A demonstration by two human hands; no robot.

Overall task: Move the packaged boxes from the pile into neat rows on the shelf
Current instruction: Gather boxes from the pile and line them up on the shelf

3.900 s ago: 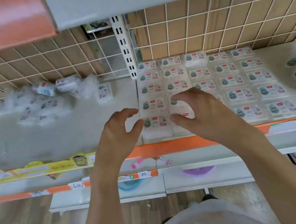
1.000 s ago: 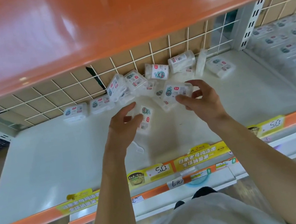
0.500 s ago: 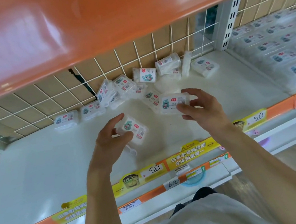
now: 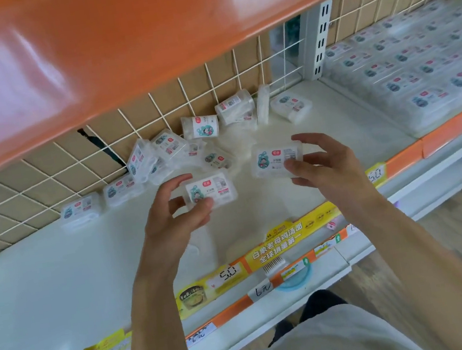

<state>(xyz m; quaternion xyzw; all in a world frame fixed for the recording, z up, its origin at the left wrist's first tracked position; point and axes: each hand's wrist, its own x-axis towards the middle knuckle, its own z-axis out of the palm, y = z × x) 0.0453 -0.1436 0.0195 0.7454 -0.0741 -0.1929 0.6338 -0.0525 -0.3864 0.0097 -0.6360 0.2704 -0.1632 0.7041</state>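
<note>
Above the shelf (image 4: 46, 295), left hand (image 4: 170, 217) and right hand (image 4: 328, 168) each pinch one small plastic box (image 4: 211, 190), pile (image 4: 177, 150) just beyond; probably light, rigid, slick, best held by the edges.

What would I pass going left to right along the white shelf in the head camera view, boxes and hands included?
Lone box lying flat by the wire grid → left hand gripping a box → right hand gripping another box → grey slotted upright → neat rows of boxes.
</note>
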